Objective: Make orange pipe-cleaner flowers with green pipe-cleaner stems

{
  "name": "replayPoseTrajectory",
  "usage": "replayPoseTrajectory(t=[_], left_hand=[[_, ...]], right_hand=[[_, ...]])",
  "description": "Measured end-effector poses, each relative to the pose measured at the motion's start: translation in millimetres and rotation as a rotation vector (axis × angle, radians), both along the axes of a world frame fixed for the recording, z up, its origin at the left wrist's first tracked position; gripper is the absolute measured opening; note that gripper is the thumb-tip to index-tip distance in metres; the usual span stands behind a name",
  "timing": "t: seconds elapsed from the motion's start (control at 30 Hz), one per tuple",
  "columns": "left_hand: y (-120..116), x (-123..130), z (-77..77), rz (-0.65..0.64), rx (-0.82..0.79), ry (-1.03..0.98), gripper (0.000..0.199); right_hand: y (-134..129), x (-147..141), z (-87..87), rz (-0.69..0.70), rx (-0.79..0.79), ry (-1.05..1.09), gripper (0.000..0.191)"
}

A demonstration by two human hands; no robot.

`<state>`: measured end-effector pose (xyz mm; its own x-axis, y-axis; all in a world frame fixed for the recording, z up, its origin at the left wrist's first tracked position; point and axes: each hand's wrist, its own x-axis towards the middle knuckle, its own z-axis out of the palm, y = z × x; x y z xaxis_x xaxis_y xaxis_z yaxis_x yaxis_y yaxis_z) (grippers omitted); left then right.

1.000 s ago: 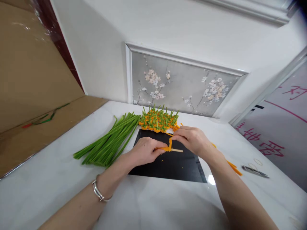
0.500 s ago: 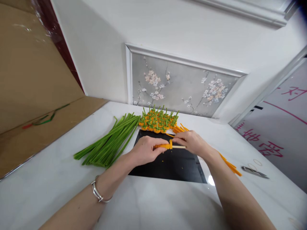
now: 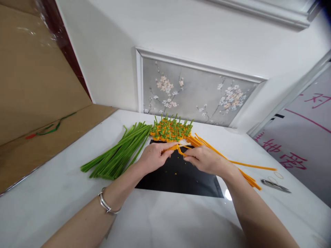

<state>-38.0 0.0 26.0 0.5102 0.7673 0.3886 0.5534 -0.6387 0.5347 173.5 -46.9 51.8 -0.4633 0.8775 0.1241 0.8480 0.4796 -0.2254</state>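
A pale thin stick point(image 3: 185, 145) wrapped in orange pipe cleaner point(image 3: 174, 147) is pinched in my left hand point(image 3: 153, 156), its bare end pointing right. My right hand point(image 3: 205, 159) grips the loose end of the orange pipe cleaner just right of the wrapped part. Both hands are above a black mat point(image 3: 178, 182). Behind them sit several orange pieces with upright green stems point(image 3: 170, 129). To the left lies a bundle of green pipe cleaners point(image 3: 120, 151). More orange pipe cleaners point(image 3: 214, 148) run behind and under my right hand and forearm.
Scissors point(image 3: 275, 185) and thin rubber bands point(image 3: 278, 175) lie at the right on the white table point(image 3: 129, 220). Brown cardboard point(image 3: 51, 134) stands at the left. A framed flower panel point(image 3: 196, 89) is behind, and a board with red writing point(image 3: 305, 137) stands at the right.
My left hand has moved slightly left and up, and the stick now tilts upward. My right hand has lowered and pulls the orange end downward. A long orange pipe cleaner now extends right behind my forearm.
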Motion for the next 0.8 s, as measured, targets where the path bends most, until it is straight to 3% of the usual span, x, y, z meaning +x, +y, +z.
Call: replayPoseTrajectory(t=[0.4,0.6,0.8], left_hand=[[1.7,-0.7,-3.6,0.007,0.049,0.082,0.034],[1.6,-0.3,-5.8,-0.131,0.036,0.085,0.036],[-1.6,-0.2,-5.3,-0.245,-0.03,0.042,0.032]], right_hand=[[-18.2,-4.5,16.1,-0.027,0.143,-0.087,0.026],[-8.2,0.7,15.9,-0.02,0.242,0.081,0.026],[8.5,9.8,6.0,-0.021,0.246,0.237,0.025]])
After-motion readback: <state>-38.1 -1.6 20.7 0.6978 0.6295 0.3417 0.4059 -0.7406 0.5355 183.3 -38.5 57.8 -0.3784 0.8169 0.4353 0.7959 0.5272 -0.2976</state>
